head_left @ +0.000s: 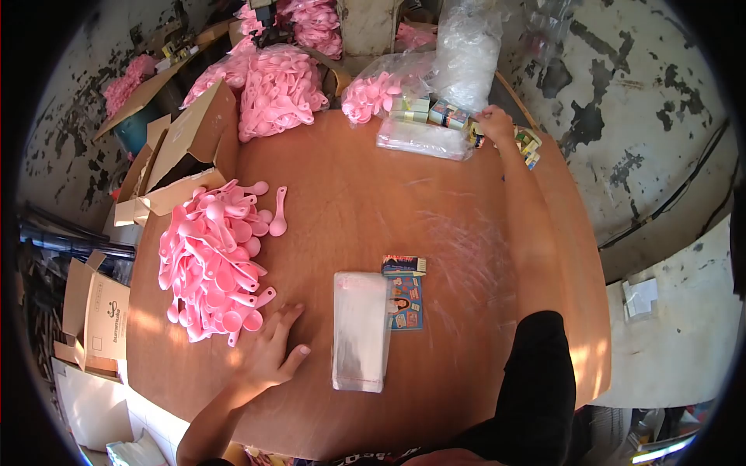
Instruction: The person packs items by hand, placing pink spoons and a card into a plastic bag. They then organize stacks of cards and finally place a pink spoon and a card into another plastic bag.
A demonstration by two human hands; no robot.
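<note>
My left hand [273, 353] rests on the table with its fingers apart, beside a heap of pink plastic spoons [214, 264], holding nothing. Far off at the back right, my right hand [497, 126] is at the stacks of small printed cards [449, 115]. Its fingers are curled together; what they hold, if anything, is too small to tell. In front of me lies a stack of clear plastic bags [360, 330]. A blue printed card [406, 303] shows along its right edge, with a small dark printed packet [404, 266] above that.
Another bundle of clear bags [423, 140] lies at the back, near bagged pink spoons [284, 89] and a large clear plastic sack [468, 58]. An open cardboard box [190, 140] stands at the back left. Yellow-green small packets [528, 146] sit by the right edge.
</note>
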